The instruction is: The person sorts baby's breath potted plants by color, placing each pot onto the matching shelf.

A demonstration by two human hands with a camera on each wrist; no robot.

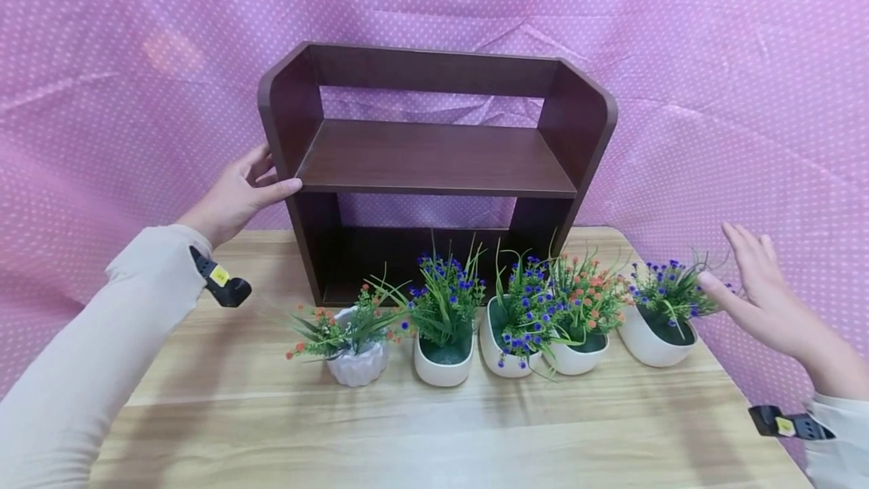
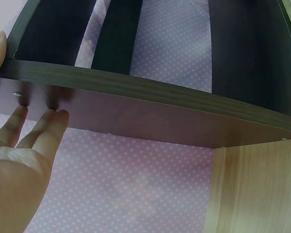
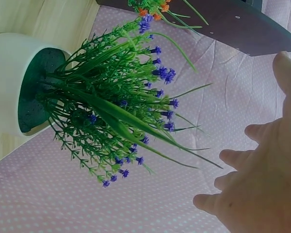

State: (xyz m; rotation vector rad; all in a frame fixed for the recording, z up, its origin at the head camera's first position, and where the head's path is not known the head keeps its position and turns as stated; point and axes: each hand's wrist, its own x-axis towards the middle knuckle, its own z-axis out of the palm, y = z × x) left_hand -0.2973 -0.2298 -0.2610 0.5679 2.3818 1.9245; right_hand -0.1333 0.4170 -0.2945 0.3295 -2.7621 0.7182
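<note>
Five potted plants line the worktop (image 1: 434,429) before the dark shelf (image 1: 434,161). Left hand (image 1: 237,195) rests flat-fingered on the shelf's left side. Right hand (image 1: 763,296), fingers spread and holding nothing, hovers just beside the rightmost purple plant (image 1: 661,315).

Before you: a pink cloth backdrop (image 1: 713,59) with white dots, creased, hanging behind and beside a light wooden table (image 1: 434,429) under even light.

Bright, even light — soft shadows, wide-angle bending at edges.
</note>
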